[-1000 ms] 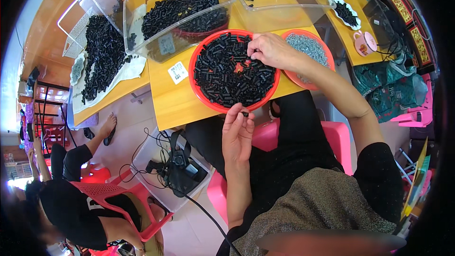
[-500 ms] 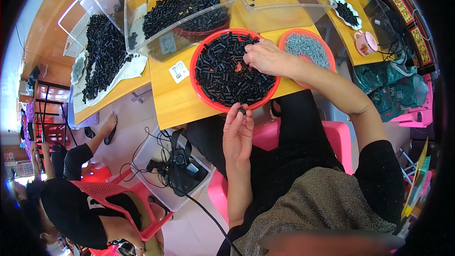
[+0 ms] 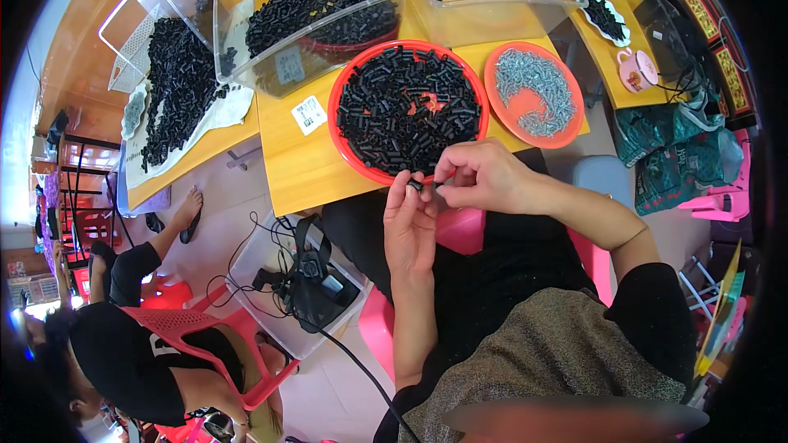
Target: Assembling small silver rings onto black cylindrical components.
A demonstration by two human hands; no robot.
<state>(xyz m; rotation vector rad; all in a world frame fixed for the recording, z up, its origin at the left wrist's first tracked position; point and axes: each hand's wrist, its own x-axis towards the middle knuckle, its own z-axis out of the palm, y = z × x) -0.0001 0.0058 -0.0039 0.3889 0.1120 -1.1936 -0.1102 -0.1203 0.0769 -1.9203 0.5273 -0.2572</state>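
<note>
A round red basin [image 3: 332, 119] full of small black tubular plastic parts [image 3: 386, 98] sits at the table's front edge. Just below its near rim, my left hand [image 3: 410, 226] pinches one black plastic part [image 3: 416, 185] between thumb and fingertips. Close on its right, my right hand [image 3: 484, 176] is pinched too, with a small dark piece [image 3: 439, 185] at its fingertips; its exact kind is too small to make out. The two pieces are nearly touching. Right of the basin, a red plate [image 3: 513, 117] holds many small silvery metal screws [image 3: 538, 82].
Behind the basin stands a clear plastic bin [image 3: 238, 57] with more black parts. Another pile of black parts [image 3: 176, 90] lies on the left table. A white label [image 3: 309, 115] rests on the yellow table [image 3: 287, 172]. At lower left, a person [image 3: 123, 361] sits on a red chair.
My right hand has left the basin's right side and come down beside my left hand, now with a small dark piece. The screw plate is more fully visible.
</note>
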